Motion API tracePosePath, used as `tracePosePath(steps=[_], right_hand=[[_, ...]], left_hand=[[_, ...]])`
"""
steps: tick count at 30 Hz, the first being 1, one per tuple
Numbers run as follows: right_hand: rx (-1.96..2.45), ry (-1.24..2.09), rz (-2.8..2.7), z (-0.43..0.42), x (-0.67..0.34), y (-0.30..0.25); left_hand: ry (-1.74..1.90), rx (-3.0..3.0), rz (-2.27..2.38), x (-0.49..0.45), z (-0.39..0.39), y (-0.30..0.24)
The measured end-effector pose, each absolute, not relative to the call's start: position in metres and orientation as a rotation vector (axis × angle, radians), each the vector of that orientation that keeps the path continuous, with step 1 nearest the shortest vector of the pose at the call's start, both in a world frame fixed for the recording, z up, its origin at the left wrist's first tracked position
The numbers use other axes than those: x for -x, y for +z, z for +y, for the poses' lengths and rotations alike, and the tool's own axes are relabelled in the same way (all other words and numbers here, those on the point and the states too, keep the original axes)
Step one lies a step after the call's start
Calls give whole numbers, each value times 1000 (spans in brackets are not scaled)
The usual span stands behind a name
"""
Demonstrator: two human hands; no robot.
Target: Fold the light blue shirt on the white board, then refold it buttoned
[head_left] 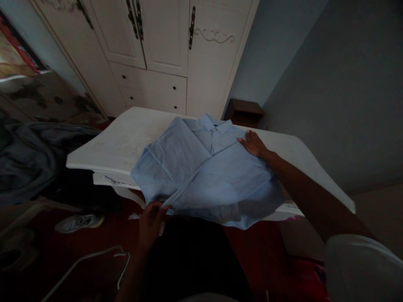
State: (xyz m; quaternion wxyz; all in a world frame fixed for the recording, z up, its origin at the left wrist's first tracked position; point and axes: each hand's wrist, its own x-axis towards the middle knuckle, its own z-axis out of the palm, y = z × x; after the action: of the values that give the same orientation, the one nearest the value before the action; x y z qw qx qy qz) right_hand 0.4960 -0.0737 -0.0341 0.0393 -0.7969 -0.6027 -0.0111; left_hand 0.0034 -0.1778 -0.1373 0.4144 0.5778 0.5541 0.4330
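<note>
A light blue collared shirt lies partly folded on a small white table, its collar toward the far edge and its lower part hanging over the near edge. My left hand pinches the shirt's lower hem at the near edge, fingers closed on the cloth. My right hand rests flat on the shirt's upper right side near the collar, fingers stretched out and pressing the fabric down.
A cream wardrobe with drawers stands behind the table. A brown side table sits by the grey wall. Dark clothing is heaped at left. A white shoe and a white hanger lie on the red floor.
</note>
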Motion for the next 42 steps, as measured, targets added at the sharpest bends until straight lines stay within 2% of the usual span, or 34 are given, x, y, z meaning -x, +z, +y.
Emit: tracePosePath(steps=[5, 12, 15, 19, 22, 28, 36, 42], right_hand=[[2461, 18, -1826, -74, -494, -30], [2490, 26, -1820, -74, -489, -26], [2527, 1, -1810, -77, -484, -22], [2568, -131, -1806, -82, -475, -17], [2553, -279, -1767, -88, -465, -14], [2404, -504, -1765, -106, -436, 0], [2044, -308, -1865, -200, -371, 13], [1749, -166, -1779, -300, -325, -19]], left_hand=[[1102, -1113, 1343, 21, -191, -126], [1028, -1345, 1415, 1, -173, -139], [1102, -1365, 1512, -5, -166, -143], [1337, -1388, 1713, -5, -166, -136], [1430, -1374, 1650, -5, -165, -127], [1168, -1425, 1597, 8, -148, -125], [1000, -1418, 1370, 37, -148, -137], [829, -1376, 1274, 56, -165, -145]])
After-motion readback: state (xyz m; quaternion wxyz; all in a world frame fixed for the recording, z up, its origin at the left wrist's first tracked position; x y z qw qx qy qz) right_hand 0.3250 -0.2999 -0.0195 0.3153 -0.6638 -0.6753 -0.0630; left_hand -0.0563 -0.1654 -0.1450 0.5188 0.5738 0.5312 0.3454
